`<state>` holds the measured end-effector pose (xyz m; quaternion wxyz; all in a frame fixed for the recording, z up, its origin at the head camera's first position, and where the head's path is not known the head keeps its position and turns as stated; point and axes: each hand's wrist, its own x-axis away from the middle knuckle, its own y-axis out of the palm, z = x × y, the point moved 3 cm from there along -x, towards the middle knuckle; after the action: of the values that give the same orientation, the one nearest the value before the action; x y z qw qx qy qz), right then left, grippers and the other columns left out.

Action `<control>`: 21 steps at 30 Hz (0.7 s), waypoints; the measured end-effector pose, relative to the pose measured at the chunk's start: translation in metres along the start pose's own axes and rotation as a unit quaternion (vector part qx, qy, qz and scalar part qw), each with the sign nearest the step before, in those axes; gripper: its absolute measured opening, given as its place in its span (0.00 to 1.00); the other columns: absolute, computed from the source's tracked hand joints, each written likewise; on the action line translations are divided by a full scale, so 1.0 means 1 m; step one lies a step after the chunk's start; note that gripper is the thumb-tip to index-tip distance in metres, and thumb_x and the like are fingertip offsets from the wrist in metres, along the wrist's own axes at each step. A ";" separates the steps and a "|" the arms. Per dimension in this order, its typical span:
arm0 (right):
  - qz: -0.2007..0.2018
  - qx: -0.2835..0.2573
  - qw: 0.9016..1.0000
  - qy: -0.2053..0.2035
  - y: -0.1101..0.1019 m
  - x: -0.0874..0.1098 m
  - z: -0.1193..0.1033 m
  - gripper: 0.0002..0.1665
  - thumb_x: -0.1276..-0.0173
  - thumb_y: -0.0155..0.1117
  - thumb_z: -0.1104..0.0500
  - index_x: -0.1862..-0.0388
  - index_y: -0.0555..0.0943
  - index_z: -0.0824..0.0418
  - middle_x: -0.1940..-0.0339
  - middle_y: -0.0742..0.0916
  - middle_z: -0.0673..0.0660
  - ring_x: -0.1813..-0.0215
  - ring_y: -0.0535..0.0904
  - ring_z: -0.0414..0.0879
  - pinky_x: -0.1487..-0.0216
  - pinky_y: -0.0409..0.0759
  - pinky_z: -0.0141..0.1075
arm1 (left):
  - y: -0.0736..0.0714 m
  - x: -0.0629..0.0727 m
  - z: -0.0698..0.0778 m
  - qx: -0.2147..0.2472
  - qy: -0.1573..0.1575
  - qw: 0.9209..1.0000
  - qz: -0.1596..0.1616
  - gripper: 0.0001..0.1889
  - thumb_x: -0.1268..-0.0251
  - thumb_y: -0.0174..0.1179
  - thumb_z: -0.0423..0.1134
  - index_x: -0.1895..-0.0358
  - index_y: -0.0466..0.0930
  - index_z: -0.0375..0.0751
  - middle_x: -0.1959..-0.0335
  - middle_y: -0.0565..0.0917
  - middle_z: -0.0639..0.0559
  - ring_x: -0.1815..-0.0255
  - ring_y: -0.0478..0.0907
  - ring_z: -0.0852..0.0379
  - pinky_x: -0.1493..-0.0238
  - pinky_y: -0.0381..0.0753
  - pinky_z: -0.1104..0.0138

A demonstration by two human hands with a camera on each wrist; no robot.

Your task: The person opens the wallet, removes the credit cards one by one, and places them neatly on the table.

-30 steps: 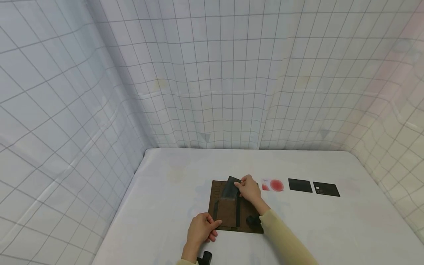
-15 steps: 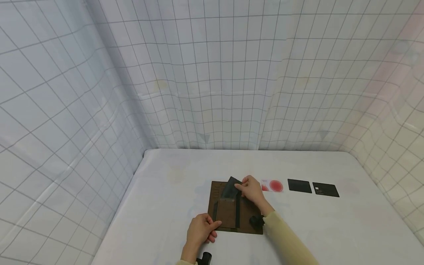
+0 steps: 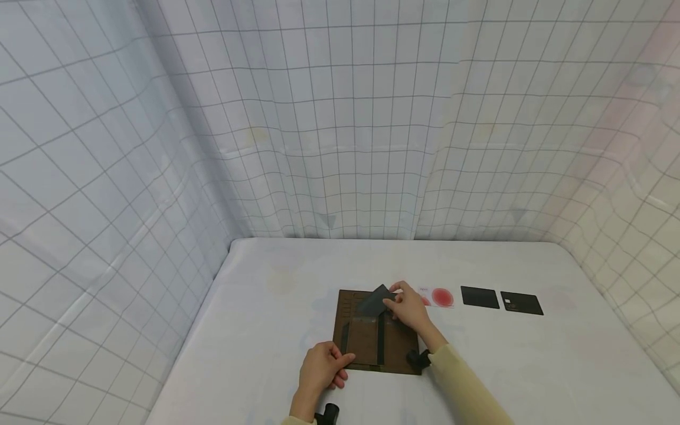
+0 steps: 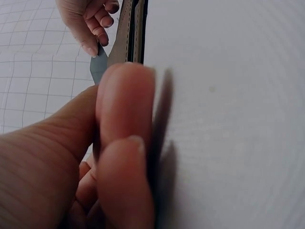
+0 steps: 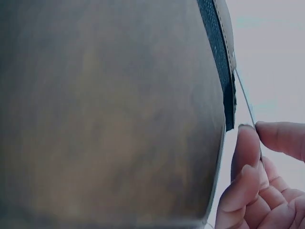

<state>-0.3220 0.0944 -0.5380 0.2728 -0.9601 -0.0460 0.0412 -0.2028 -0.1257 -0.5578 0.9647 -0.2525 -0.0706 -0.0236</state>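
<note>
A brown wallet point(image 3: 365, 345) lies unfolded on the white table, card slots along its left part. My left hand point(image 3: 320, 367) pinches its near left corner between thumb and fingers. At the far edge, my right hand point(image 3: 409, 308) holds a dark card point(image 3: 373, 301) by its right corner. The card leans to the right, its lower end at the edge of a wallet pocket. Seen from the right wrist, the card point(image 5: 245, 94) shows edge-on as a thin line between thumb and fingers, beside the wallet point(image 5: 119, 119). Fingers of the left hand point(image 4: 125, 109) cover much of the wallet in the left wrist view.
To the right of the wallet lie a white card with a red circle point(image 3: 443, 297), a plain black card point(image 3: 480, 297) and a black card with a chip point(image 3: 522, 303), in a row. Gridded white cloth point(image 3: 329, 147) hangs behind and at both sides of the table.
My right hand has shifted slightly right, and the dark card has tipped further to the right with it. The left hand stays at the wallet's corner.
</note>
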 end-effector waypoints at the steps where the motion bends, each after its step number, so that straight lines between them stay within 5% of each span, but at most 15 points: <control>1: -0.004 0.004 1.000 -0.002 -0.001 0.001 0.000 0.16 0.39 0.69 0.61 0.56 0.73 0.63 0.84 0.76 0.52 0.85 0.76 0.44 0.80 0.70 0.36 | 0.000 0.000 0.000 0.001 0.001 1.000 0.000 0.18 0.44 0.68 0.49 0.78 0.73 0.41 0.92 0.77 0.57 0.93 0.75 0.61 0.91 0.73 0.68; 13: -0.023 0.017 1.000 -0.004 -0.008 0.004 0.004 0.13 0.40 0.69 0.61 0.62 0.73 0.61 0.82 0.84 0.48 0.85 0.77 0.43 0.80 0.71 0.35 | 0.000 0.000 0.001 0.001 -0.004 1.000 0.000 0.18 0.44 0.68 0.49 0.78 0.73 0.41 0.92 0.77 0.56 0.93 0.75 0.61 0.91 0.73 0.68; 21: -0.020 -0.038 0.999 0.022 -0.011 0.008 0.000 0.14 0.40 0.68 0.64 0.59 0.73 0.63 0.81 0.84 0.52 0.85 0.77 0.47 0.80 0.73 0.36 | 0.000 0.001 0.001 0.002 0.004 1.000 0.002 0.18 0.44 0.68 0.49 0.77 0.72 0.40 0.92 0.77 0.56 0.93 0.75 0.60 0.91 0.73 0.68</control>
<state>-0.3146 0.1043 -0.5329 0.2378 -0.9694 -0.0604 0.0126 -0.2019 -0.1251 -0.5572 0.9654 -0.2511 -0.0668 -0.0227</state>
